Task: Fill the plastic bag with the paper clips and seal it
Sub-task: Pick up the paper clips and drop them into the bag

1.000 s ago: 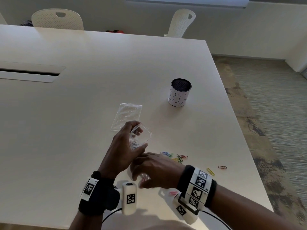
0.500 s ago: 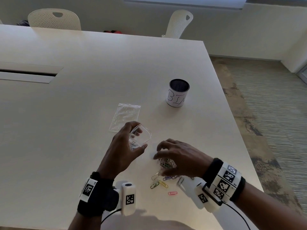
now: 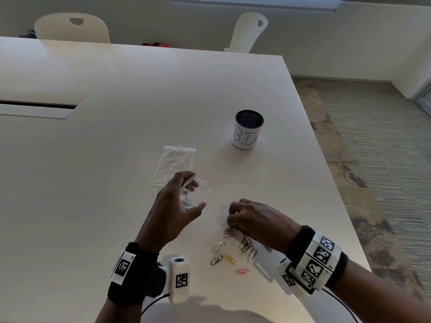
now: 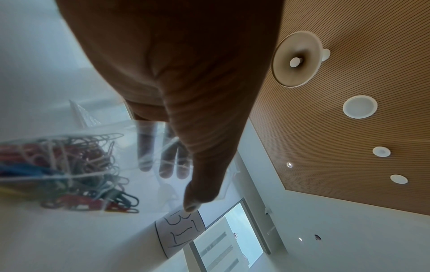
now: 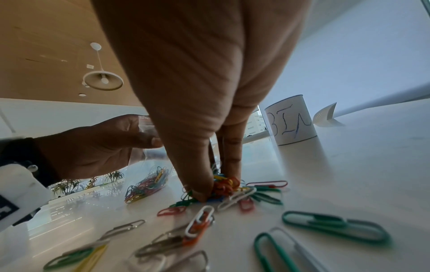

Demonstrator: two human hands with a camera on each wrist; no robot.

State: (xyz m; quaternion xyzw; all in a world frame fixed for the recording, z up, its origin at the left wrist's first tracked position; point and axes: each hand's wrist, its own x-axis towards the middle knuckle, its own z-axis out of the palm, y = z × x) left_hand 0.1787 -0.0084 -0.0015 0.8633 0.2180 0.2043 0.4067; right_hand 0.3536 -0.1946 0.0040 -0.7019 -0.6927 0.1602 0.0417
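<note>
My left hand (image 3: 173, 206) is raised above the white tabletop (image 3: 93, 183), its fingers and thumb curled around a small clear plastic bag (image 3: 197, 191), pinching its sides so the mouth gapes open toward my right. A tangle of coloured clips already sits in the bottom of the bag, seen up close in the left wrist view. Just beyond this hand, a second clear bag (image 3: 173, 165) lies flat on the tabletop. To the right of my left hand, my right hand (image 3: 256, 220) is down at the tabletop, fingertips (image 5: 200, 191) bunched together and pinching a small cluster of paper clips (image 5: 227, 186). More loose clips in green, yellow, pink and silver are scattered on the tabletop just under and nearer to me than that hand. Beyond my right hand, well apart from it, stands a round cup (image 3: 248, 129) with a white label hand-lettered "BIN".
</note>
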